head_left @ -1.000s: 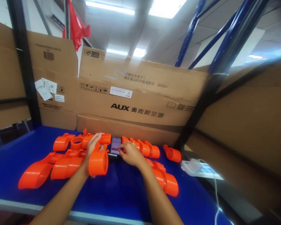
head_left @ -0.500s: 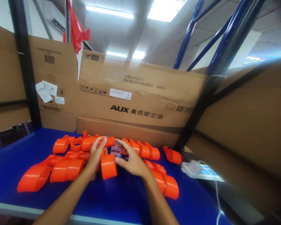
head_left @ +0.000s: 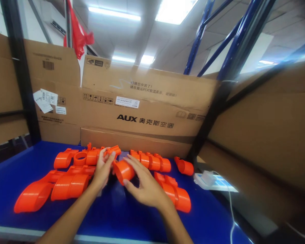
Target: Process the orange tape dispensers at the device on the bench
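My left hand pinches the narrow, channel-shaped end of an orange plastic part just above the blue tabletop. Its wide round ring hangs tilted between my hands; whether ring and channel end are one piece is partly hidden by my fingers. Around the ring's right side curl the thumb and fingers of my right hand. Similar orange ring parts lie left of my hands, among them a front pair and a larger one. To the right are another front group and a back row.
The blue tabletop is backed by a printed cardboard sheet. A dark rack post rises at the right rear. Beyond the right edge sits a white power strip with a cable. A single orange part lies near the post.
My right hand has closed around the ring, which has turned and tilted so its opening faces left and down. My left hand keeps its pinch. The view has shifted slightly.
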